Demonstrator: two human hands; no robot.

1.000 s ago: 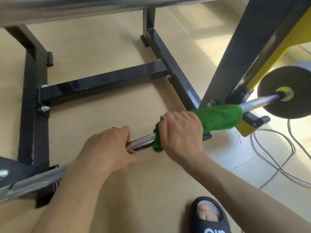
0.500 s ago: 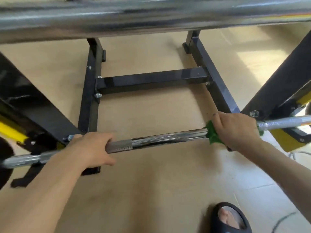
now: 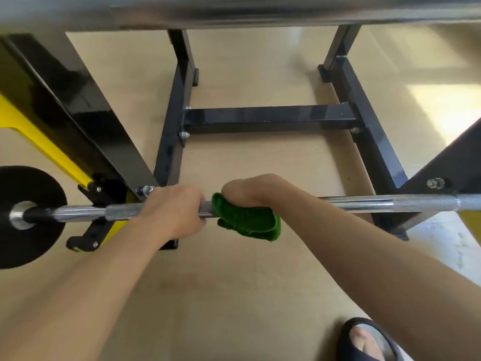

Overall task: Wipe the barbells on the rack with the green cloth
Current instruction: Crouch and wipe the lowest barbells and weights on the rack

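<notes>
A chrome barbell (image 3: 364, 203) lies across the low hooks of the black and yellow rack (image 3: 104, 142). A black weight plate (image 3: 31, 238) sits on its left end. My left hand (image 3: 171, 212) grips the knurled part of the bar left of centre. Right beside it my right hand (image 3: 250, 191) holds the green cloth (image 3: 247, 220) wrapped round the bar, with the cloth's loose end hanging below my wrist. A second barbell (image 3: 234, 11) crosses the top of the view, blurred and close.
The rack's black base rails and cross beam (image 3: 268, 117) stand on the beige floor behind the bar. A bolt (image 3: 435, 183) shows on the right upright. My foot in a dark slipper (image 3: 364, 340) is at the bottom right.
My right hand has slid the cloth leftward along the bar until it is next to my left hand. The view has swung left, bringing the left weight plate into sight.
</notes>
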